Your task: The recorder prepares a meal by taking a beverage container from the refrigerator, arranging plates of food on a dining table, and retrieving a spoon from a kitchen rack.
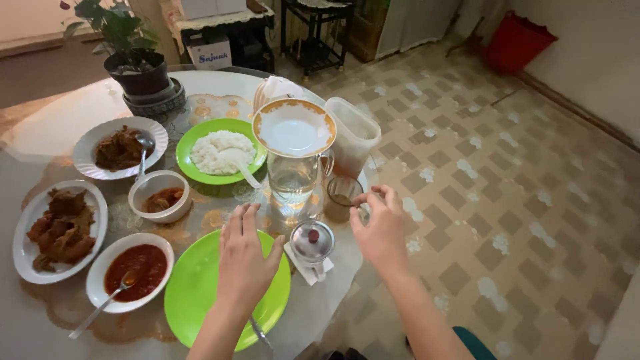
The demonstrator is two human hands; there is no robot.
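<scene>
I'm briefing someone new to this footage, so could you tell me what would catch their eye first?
Probably the two bright green plates: an empty one under the left hand, another holding rice behind it. The right hand reaches toward a small glass beside a water jug capped by a gold-rimmed plate.

We are in a home dining room. The round tabletop (60, 123) before us is laid for a family meal: a green plate of rice (221, 151), white dishes of cooked meat (61, 229), a bowl of red sauce (131, 270) and a glass water jug (294, 175). A potted plant (131, 52) stands at the far edge. Patterned floor tiles (493, 200), a dark metal shelf rack (315, 30) and a red bin (517, 41) by the wall complete the household setting.
</scene>
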